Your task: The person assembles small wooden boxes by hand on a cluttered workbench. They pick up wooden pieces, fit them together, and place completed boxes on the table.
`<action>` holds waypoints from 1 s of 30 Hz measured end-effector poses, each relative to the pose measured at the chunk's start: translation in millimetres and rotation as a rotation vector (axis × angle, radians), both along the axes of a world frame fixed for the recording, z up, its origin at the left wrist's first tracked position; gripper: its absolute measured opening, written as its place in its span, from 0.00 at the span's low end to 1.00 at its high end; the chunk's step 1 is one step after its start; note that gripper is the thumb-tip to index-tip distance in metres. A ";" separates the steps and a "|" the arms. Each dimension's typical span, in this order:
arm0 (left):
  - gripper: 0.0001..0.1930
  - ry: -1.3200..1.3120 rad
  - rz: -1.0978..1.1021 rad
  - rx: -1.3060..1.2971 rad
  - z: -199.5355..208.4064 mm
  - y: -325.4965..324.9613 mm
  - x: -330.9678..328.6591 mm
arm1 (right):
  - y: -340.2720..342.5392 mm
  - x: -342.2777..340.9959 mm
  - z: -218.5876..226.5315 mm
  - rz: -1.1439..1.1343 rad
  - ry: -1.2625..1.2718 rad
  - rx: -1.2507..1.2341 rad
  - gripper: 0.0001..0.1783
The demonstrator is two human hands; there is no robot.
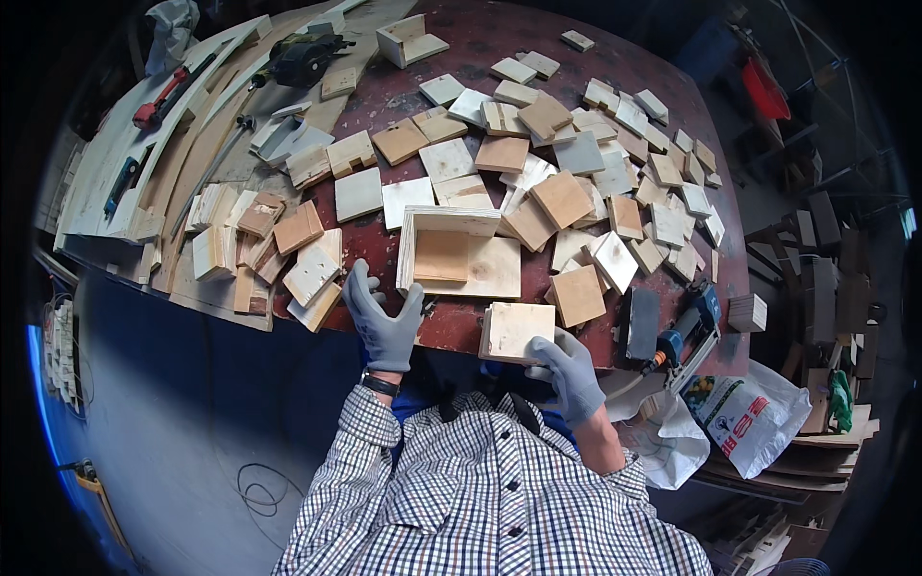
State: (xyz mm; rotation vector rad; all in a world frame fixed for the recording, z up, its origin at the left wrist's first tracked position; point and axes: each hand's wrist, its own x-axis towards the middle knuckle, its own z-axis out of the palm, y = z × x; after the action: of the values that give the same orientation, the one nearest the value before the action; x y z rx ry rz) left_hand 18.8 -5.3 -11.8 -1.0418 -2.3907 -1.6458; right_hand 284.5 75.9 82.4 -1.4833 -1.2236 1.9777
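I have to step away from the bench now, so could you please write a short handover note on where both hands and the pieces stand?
Left hand: grey-gloved, open, fingers spread against the left wall of the shallow pale plywood box, not gripping it.
Right hand: grey-gloved, holding a square pale plywood panel at the near edge of the dark red round table.
Done: box has walls on its base.
Left: the held panel is not yet on the box. Many loose wooden offcuts lie behind it; a blue nail gun lies to the right.
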 end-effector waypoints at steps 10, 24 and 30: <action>0.27 0.699 -0.611 -0.498 79.0 10.3 25.1 | 10.9 -7.5 -25.3 0.061 0.052 0.061 0.36; 0.25 0.717 -0.750 -0.807 60.6 60.0 12.6 | 17.3 -8.1 -18.7 0.089 -0.133 0.210 0.35; 0.31 0.682 -0.785 -0.898 74.9 69.0 5.9 | 20.2 3.9 -34.8 0.059 -0.092 0.211 0.34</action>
State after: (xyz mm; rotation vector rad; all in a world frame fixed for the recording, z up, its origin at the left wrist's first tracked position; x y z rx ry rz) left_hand 24.7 63.8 63.1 -2.3694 -2.2613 0.0149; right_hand 288.4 96.1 47.6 -1.4604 -1.4809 1.7701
